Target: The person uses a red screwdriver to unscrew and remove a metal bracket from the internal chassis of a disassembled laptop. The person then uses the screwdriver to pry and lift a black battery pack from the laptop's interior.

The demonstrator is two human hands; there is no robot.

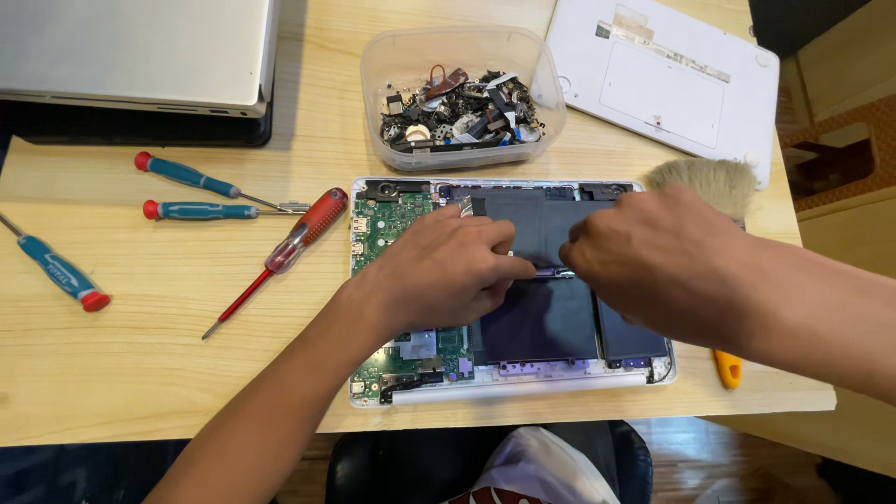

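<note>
Worktop [140, 373]: opened laptop [523, 378] near front edge, centre, black battery [541, 322] inside, long axis left-right. Left hand [443, 271] and right hand [658, 261] both on battery's middle, fingertips meeting at a small connector strip [553, 273]; grip narrow, pinched, exact hold can't tell. Left fingers nearer strip. Tub of parts [462, 98] at back edge; three blue screwdrivers [187, 174] and one red [303, 233] toward left edge; brush [705, 182] right.
</note>
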